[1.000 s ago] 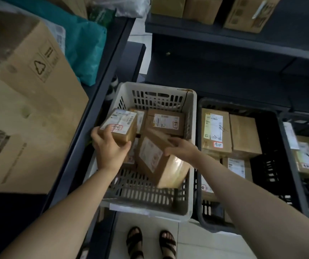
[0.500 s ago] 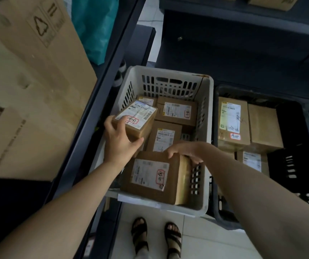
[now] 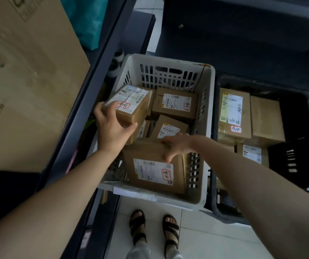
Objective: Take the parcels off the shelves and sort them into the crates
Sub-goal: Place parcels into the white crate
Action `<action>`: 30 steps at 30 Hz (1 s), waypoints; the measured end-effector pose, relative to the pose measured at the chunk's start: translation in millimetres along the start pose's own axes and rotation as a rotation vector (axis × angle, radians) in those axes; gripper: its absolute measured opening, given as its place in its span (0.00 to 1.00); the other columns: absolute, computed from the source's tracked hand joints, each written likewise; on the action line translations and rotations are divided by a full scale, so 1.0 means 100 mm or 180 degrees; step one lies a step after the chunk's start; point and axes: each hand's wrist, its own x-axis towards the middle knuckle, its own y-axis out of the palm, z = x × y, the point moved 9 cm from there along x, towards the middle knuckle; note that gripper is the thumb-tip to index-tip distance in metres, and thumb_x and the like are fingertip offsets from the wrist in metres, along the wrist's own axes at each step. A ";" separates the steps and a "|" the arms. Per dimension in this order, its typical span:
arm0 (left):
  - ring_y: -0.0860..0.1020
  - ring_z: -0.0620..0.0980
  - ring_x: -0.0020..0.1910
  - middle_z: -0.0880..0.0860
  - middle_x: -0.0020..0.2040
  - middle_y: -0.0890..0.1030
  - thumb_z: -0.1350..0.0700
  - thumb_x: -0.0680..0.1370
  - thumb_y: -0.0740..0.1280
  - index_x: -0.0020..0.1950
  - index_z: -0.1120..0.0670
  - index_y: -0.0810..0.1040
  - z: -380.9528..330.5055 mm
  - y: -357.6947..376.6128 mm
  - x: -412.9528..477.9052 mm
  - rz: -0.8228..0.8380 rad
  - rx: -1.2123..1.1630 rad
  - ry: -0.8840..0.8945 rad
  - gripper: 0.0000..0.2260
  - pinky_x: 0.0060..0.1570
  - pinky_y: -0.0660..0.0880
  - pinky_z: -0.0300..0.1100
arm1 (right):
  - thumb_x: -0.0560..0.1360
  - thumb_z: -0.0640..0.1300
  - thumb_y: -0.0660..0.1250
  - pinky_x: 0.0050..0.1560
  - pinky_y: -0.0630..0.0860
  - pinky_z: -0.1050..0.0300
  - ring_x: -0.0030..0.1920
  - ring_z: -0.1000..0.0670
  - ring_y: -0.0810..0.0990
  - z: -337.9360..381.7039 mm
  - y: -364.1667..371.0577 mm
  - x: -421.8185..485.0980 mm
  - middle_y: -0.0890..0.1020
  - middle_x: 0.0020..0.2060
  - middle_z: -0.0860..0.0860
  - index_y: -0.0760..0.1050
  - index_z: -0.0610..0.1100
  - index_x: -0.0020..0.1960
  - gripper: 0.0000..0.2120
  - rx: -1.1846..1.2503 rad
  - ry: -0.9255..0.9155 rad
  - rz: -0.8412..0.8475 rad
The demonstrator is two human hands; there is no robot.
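A white slotted crate (image 3: 208,109) stands on the floor in front of me with several brown labelled parcels inside. My left hand (image 3: 112,128) grips a small taped parcel (image 3: 131,107) above the crate's left side, its label with a red mark facing up. My right hand (image 3: 176,146) holds the far edge of a larger flat parcel (image 3: 150,169) lying against the crate's near wall. Behind it lie two more parcels, one (image 3: 176,103) at the back and one (image 3: 170,128) in the middle.
A black crate (image 3: 290,156) to the right holds several parcels, among them a tall labelled one (image 3: 232,113). A big cardboard box (image 3: 25,86) fills the dark shelf (image 3: 86,101) on my left beside a teal bag (image 3: 86,19). More dark shelving rises behind the crates. My sandalled feet (image 3: 153,228) stand on pale tiles.
My right hand has laid the larger parcel down flat at the crate's near end. My left hand has kept its small parcel over the crate's left side. The view has tilted down.
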 end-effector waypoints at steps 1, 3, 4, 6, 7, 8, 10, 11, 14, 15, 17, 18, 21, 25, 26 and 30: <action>0.60 0.59 0.70 0.60 0.72 0.54 0.56 0.68 0.76 0.68 0.55 0.65 -0.01 -0.02 0.00 0.0000 -0.0005 0.0006 0.32 0.63 0.65 0.42 | 0.64 0.60 0.72 0.69 0.58 0.36 0.73 0.37 0.56 -0.03 0.03 0.03 0.59 0.74 0.45 0.52 0.59 0.77 0.47 -0.0197 0.0046 -0.0023; 0.60 0.59 0.70 0.60 0.72 0.54 0.56 0.68 0.76 0.68 0.56 0.65 -0.03 -0.04 -0.01 -0.0004 0.0010 0.0039 0.32 0.62 0.64 0.40 | 0.63 0.61 0.72 0.67 0.59 0.31 0.72 0.34 0.53 -0.07 0.09 0.06 0.56 0.74 0.44 0.49 0.62 0.76 0.49 -0.0277 0.0113 -0.0080; 0.60 0.58 0.70 0.59 0.72 0.54 0.56 0.68 0.76 0.68 0.56 0.65 -0.03 -0.04 -0.02 0.0008 0.0034 0.0052 0.33 0.61 0.64 0.39 | 0.64 0.60 0.73 0.66 0.60 0.30 0.72 0.33 0.52 -0.06 0.12 0.06 0.55 0.73 0.44 0.49 0.63 0.76 0.48 -0.0266 0.0063 -0.0174; 0.60 0.58 0.70 0.59 0.72 0.54 0.55 0.68 0.76 0.69 0.55 0.64 -0.01 -0.03 -0.04 0.0043 0.0088 0.0057 0.33 0.61 0.64 0.40 | 0.65 0.55 0.75 0.65 0.63 0.29 0.71 0.34 0.52 0.05 0.18 0.04 0.57 0.70 0.43 0.51 0.62 0.75 0.47 -0.0432 -0.0128 -0.0481; 0.60 0.58 0.70 0.59 0.72 0.54 0.55 0.68 0.76 0.69 0.55 0.64 0.00 -0.03 -0.05 0.0056 0.0097 0.0052 0.33 0.62 0.66 0.41 | 0.65 0.55 0.76 0.64 0.65 0.29 0.71 0.34 0.53 0.12 0.24 0.02 0.57 0.70 0.43 0.53 0.61 0.74 0.46 -0.0620 -0.0199 -0.0674; 0.60 0.59 0.70 0.59 0.72 0.54 0.55 0.68 0.76 0.69 0.55 0.64 0.01 -0.02 -0.07 0.0068 0.0093 0.0041 0.33 0.63 0.67 0.43 | 0.65 0.55 0.76 0.63 0.66 0.29 0.71 0.34 0.53 0.17 0.31 0.02 0.56 0.70 0.42 0.53 0.59 0.73 0.45 -0.0850 -0.0212 -0.0853; 0.60 0.58 0.70 0.59 0.72 0.54 0.55 0.68 0.76 0.69 0.55 0.64 0.02 0.01 -0.10 0.0117 0.0094 0.0006 0.33 0.63 0.67 0.45 | 0.65 0.57 0.76 0.62 0.67 0.30 0.72 0.33 0.52 0.20 0.50 0.04 0.54 0.72 0.39 0.53 0.56 0.73 0.45 -0.1364 -0.0173 -0.1072; 0.60 0.58 0.70 0.59 0.72 0.53 0.55 0.68 0.76 0.69 0.55 0.64 0.02 0.03 -0.11 0.0148 0.0109 0.0013 0.33 0.63 0.67 0.45 | 0.65 0.58 0.76 0.62 0.67 0.30 0.72 0.32 0.51 0.17 0.59 0.07 0.52 0.73 0.38 0.52 0.55 0.73 0.46 -0.1558 -0.0129 -0.1121; 0.61 0.58 0.70 0.59 0.72 0.54 0.54 0.67 0.76 0.69 0.55 0.64 0.02 0.07 -0.15 0.0254 0.0162 0.0129 0.34 0.62 0.68 0.45 | 0.64 0.59 0.77 0.63 0.68 0.32 0.72 0.32 0.50 0.00 0.72 0.10 0.48 0.74 0.37 0.52 0.54 0.74 0.48 -0.1536 -0.0065 -0.1199; 0.61 0.58 0.70 0.59 0.72 0.54 0.55 0.67 0.76 0.68 0.55 0.64 0.04 0.09 -0.16 0.0278 0.0192 0.0167 0.34 0.63 0.69 0.46 | 0.64 0.58 0.77 0.64 0.67 0.33 0.72 0.32 0.51 -0.01 0.72 0.10 0.48 0.74 0.37 0.53 0.53 0.74 0.47 -0.1406 -0.0134 -0.1214; 0.61 0.59 0.70 0.59 0.72 0.55 0.54 0.67 0.76 0.68 0.55 0.65 0.10 0.12 -0.19 0.0296 0.0252 0.0178 0.34 0.65 0.69 0.49 | 0.64 0.56 0.77 0.66 0.66 0.33 0.72 0.31 0.50 0.06 0.68 0.12 0.50 0.73 0.38 0.53 0.53 0.74 0.47 -0.1201 -0.0354 -0.1259; 0.61 0.59 0.70 0.59 0.72 0.56 0.54 0.67 0.76 0.68 0.55 0.65 0.12 0.13 -0.20 0.0295 0.0268 0.0153 0.33 0.65 0.69 0.50 | 0.64 0.56 0.77 0.66 0.66 0.32 0.72 0.31 0.50 0.14 0.66 0.14 0.51 0.73 0.38 0.53 0.54 0.74 0.47 -0.1146 -0.0457 -0.1307; 0.60 0.60 0.70 0.59 0.72 0.55 0.54 0.67 0.76 0.68 0.55 0.65 0.19 0.19 -0.23 0.0344 0.0292 0.0102 0.34 0.66 0.68 0.51 | 0.65 0.58 0.76 0.65 0.66 0.30 0.72 0.32 0.50 0.37 0.70 0.30 0.51 0.73 0.40 0.52 0.55 0.75 0.46 -0.0997 -0.0582 -0.1361; 0.59 0.60 0.70 0.60 0.71 0.56 0.55 0.66 0.77 0.68 0.55 0.65 0.27 0.28 -0.26 0.0509 0.0388 0.0125 0.34 0.65 0.67 0.50 | 0.77 0.54 0.65 0.72 0.49 0.33 0.75 0.33 0.35 0.43 1.11 0.56 0.38 0.77 0.39 0.46 0.51 0.79 0.38 -0.0965 -0.0539 -0.0687; 0.59 0.60 0.70 0.61 0.71 0.56 0.55 0.66 0.77 0.68 0.56 0.66 0.28 0.30 -0.28 0.0562 0.0416 0.0127 0.34 0.66 0.66 0.50 | 0.80 0.50 0.62 0.73 0.47 0.34 0.75 0.34 0.34 0.39 1.14 0.59 0.36 0.77 0.39 0.48 0.51 0.80 0.34 -0.0943 -0.0552 -0.0578; 0.59 0.60 0.71 0.60 0.71 0.56 0.56 0.67 0.77 0.69 0.56 0.65 0.33 0.39 -0.35 0.0743 0.0455 0.0065 0.34 0.66 0.65 0.50 | 0.80 0.41 0.59 0.74 0.59 0.46 0.74 0.38 0.58 0.14 0.83 0.58 0.59 0.75 0.40 0.67 0.46 0.73 0.21 -0.0192 -0.0462 -0.0873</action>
